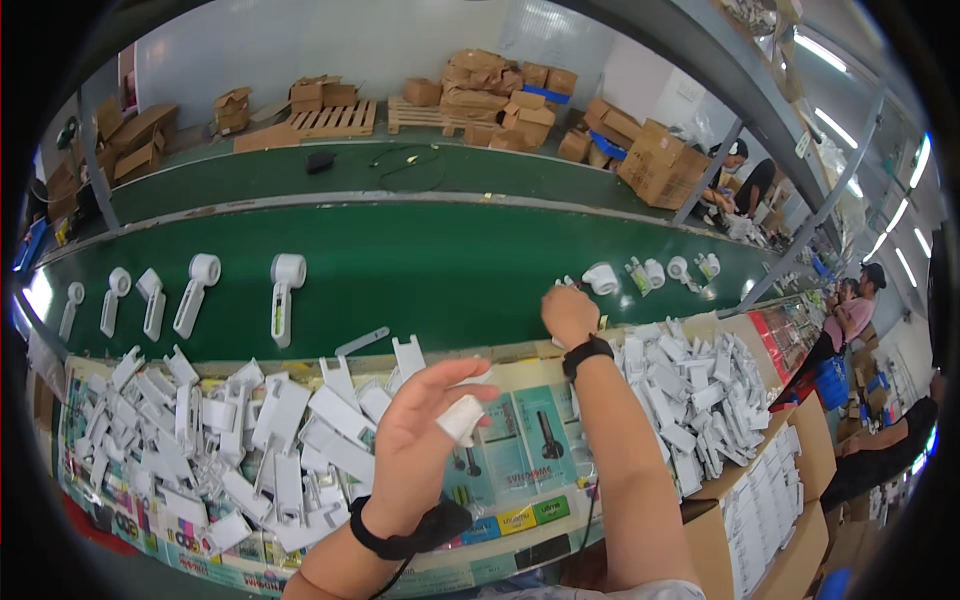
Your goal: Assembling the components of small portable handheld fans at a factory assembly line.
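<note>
My left hand (425,410) is raised over the printed table cover, fingers and thumb apart; a white wrap (461,419) covers its thumb tip. No part shows between its fingers. My right hand (572,315) reaches to the near edge of the green conveyor belt (430,270), its fingers curled downward. A small piece pokes out beyond them, but what they grip is hidden. Just past that hand sits a round white fan-head-like part (601,279). Near my left hand spreads a heap of white plastic shells (240,430); another heap (690,385) lies right of my right forearm.
Several white handled units (287,295) lie along the belt's left side. More round white heads (655,273) with small green-marked pieces lie at right. An open carton (765,520) of white parts stands at lower right. A metal post (710,170) rises beyond; other people work at far right.
</note>
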`<action>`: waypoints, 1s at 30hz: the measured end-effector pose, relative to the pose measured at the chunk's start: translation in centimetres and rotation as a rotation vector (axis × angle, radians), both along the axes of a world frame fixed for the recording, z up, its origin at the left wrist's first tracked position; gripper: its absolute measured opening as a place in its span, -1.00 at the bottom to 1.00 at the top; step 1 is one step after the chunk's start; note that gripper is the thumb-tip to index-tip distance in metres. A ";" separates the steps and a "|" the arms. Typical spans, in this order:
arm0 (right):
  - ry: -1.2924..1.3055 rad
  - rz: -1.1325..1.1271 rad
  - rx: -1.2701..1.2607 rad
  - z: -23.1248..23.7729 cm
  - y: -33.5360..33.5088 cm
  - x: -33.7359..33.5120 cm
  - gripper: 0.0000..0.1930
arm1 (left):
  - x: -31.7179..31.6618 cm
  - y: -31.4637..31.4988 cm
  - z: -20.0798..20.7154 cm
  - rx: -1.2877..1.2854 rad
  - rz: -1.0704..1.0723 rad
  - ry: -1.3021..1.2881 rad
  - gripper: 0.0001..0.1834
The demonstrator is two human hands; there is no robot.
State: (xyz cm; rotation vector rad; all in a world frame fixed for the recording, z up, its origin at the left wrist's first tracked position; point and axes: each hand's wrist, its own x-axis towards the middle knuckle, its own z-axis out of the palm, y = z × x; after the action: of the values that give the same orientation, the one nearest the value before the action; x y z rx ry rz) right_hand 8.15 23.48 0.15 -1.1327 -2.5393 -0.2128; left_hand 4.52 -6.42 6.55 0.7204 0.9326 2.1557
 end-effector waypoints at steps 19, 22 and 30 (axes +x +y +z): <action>0.546 -0.130 -1.140 0.6 7.0 0.6 -0.83 | -2.5 1.9 -2.3 -0.073 -0.080 -0.186 -0.75; 0.952 0.178 -1.598 0.4 3.1 0.7 -0.82 | -2.9 2.2 -3.1 -0.041 -0.028 -0.175 -0.61; 0.734 0.724 -1.456 3.0 -17.4 2.0 -0.70 | -3.6 2.1 -2.9 0.133 0.214 -0.210 -0.52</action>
State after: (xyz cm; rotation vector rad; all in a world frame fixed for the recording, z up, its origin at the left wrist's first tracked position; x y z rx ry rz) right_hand 10.11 6.13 3.19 -0.2939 -1.9371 2.0087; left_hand 0.87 -4.36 3.64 0.4607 0.7910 2.4453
